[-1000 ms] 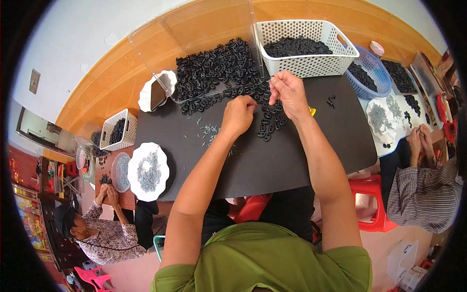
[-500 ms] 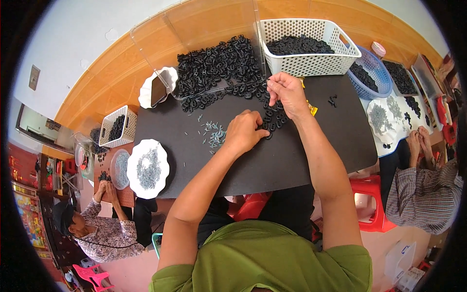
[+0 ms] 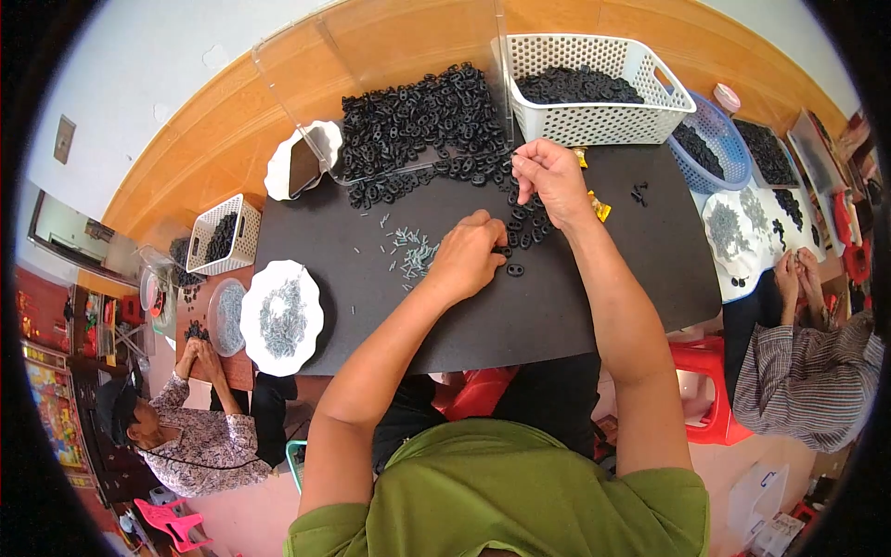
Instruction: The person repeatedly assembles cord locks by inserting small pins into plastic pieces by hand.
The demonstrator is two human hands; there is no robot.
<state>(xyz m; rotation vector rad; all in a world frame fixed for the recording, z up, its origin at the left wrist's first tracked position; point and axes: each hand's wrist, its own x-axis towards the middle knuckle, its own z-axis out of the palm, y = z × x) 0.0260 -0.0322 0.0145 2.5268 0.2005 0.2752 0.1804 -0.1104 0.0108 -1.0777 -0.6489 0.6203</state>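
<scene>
My left hand (image 3: 467,257) rests fingers-down on the black table mat (image 3: 575,306), pinching at a small black plastic part beside a loose black link (image 3: 514,270). My right hand (image 3: 551,176) hovers above a cluster of black links (image 3: 524,223), its fingertips closed on something small that I cannot make out. A big heap of black links (image 3: 418,116) lies behind both hands inside a clear tray. A scatter of small grey metal pins (image 3: 415,252) lies just left of my left hand.
A white basket (image 3: 594,125) of black parts stands at the back right, with a blue basket (image 3: 719,153) beside it. A white scalloped plate (image 3: 281,317) of pins sits front left. A smaller white basket (image 3: 221,235) lies far left. Other people sit at left and right.
My left hand has slid down and toward me from the link cluster to the mat near the pins. The right hand stayed near the same spot.
</scene>
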